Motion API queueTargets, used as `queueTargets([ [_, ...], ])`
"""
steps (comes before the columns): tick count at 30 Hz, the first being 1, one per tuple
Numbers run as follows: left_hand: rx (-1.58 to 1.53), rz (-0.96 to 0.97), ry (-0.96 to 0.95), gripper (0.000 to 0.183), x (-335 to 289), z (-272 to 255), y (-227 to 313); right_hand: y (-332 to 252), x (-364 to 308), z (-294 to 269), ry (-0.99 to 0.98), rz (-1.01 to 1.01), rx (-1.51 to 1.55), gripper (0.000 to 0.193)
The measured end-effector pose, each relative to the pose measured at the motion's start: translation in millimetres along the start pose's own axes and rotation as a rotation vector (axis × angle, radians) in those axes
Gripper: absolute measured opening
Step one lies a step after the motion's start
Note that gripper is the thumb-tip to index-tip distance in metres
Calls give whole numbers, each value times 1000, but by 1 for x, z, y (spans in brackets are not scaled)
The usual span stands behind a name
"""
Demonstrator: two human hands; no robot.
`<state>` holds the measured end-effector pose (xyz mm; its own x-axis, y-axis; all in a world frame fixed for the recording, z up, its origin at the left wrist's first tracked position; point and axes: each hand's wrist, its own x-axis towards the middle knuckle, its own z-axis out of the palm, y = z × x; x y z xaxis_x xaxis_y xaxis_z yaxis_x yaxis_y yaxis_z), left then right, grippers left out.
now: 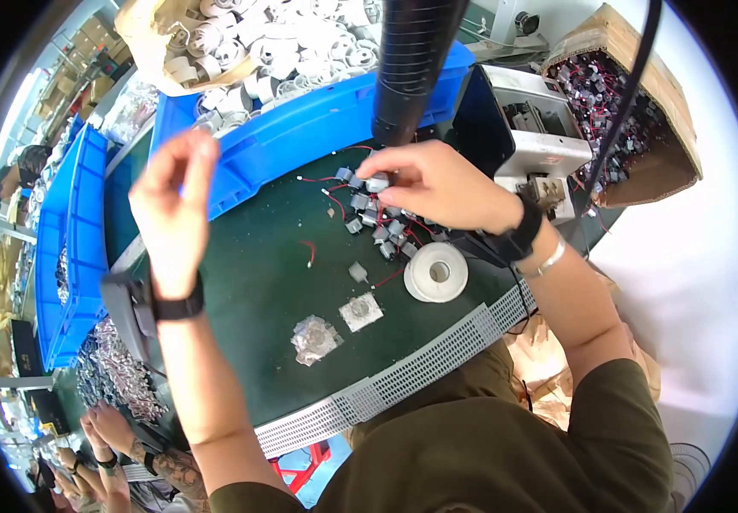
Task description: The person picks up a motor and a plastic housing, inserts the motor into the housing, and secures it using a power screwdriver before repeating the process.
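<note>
Raised over the left end of the blue bin's front wall [300,115], my left hand [172,192] has its thumb and fingers drawn together. What they hold, if anything, I cannot make out. My right hand [441,184] reaches to the heap of small grey block-shaped parts with red wires [382,227] on the green bench. Between its thumb and fingers is one grey block-shaped part [376,183]. A single loose part [358,272] lies nearer to me. Beside the heap is a white spool-like ring [420,286].
White ring-shaped plastic pieces [279,56] fill the bin. A black hose [411,77] hangs over the bench. At the right are a metal device [540,128] and a carton [672,162] of wired parts. A white pad [373,318] and a crumpled lump [315,339] lie nearby. Co-workers' hands [108,425] show lower left.
</note>
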<state>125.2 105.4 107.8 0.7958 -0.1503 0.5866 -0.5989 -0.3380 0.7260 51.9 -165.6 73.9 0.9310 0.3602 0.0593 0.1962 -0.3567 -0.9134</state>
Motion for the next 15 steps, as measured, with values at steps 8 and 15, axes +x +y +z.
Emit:
queueTargets([
  [8,739,598,-488,44,176,68,-84,-16,-38,-3,38,-25,674,29],
  [15,729,313,-657,45,233,118,-122,-18,-62,-6,26,35,812,40],
])
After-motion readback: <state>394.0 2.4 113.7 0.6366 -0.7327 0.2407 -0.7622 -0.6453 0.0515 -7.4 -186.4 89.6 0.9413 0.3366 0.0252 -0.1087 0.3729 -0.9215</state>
